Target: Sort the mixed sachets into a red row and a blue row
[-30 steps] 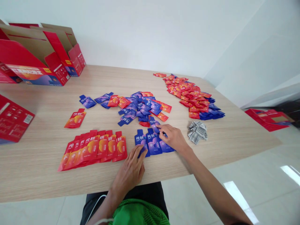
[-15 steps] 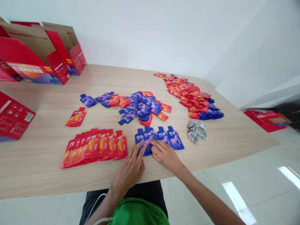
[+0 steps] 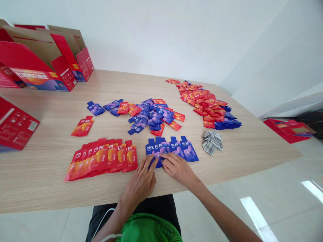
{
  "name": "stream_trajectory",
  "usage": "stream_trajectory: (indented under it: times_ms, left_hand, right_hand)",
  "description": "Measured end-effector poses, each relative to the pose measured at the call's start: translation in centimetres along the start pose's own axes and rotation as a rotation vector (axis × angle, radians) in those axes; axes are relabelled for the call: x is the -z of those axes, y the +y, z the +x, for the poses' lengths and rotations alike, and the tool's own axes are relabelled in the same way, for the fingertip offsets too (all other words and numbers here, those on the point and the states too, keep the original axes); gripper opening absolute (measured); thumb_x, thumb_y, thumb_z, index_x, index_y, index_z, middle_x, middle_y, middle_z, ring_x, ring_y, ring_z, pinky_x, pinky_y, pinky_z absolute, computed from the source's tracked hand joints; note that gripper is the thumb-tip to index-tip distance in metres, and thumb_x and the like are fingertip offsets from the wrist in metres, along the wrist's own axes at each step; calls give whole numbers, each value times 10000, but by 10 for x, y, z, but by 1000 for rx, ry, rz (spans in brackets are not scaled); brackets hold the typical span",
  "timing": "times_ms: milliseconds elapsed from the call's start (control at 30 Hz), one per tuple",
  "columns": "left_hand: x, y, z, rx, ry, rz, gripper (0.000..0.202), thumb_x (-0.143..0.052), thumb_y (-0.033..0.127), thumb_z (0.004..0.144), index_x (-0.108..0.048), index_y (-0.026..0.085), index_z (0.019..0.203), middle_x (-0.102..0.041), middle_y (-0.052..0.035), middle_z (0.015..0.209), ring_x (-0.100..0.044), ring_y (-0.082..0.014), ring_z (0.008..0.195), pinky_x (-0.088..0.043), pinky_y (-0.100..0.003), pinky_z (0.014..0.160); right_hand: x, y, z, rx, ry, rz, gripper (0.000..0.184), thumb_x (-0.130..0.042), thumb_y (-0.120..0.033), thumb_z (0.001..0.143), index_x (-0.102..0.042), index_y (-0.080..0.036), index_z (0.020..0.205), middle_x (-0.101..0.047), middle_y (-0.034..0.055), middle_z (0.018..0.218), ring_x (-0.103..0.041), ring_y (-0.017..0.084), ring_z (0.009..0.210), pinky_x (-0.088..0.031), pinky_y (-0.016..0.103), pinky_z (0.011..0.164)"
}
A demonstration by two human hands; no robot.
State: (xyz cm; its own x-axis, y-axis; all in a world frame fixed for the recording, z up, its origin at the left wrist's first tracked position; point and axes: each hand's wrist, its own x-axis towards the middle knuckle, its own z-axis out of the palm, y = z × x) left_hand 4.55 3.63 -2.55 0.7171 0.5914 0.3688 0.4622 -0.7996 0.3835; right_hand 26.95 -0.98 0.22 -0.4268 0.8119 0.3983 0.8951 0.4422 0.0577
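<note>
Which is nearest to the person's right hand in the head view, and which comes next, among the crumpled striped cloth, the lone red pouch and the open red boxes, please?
From the right hand:
1. Crumpled striped cloth, just to its right, near the table's front edge.
2. Lone red pouch, well to the left, beyond the red row.
3. Open red boxes, at the far left corner.
</note>
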Motion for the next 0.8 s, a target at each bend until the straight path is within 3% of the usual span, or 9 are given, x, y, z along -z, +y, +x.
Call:
stream_trajectory:
  times_ms: [800]
  left_hand:
    - [-5, -3, -1, -7, -21, -19, 634, -461, 101, 1000, -409, 198, 1624, -564, -113, 1590, -429, -284, 1555, -472, -491, 1236]
  right_hand:
    - [11, 6, 3, 15, -58, 109, 127, -639, -189, 1046, -729, -199, 1135, -757, 121, 1315, -721, 271, 1169, -593, 428, 989]
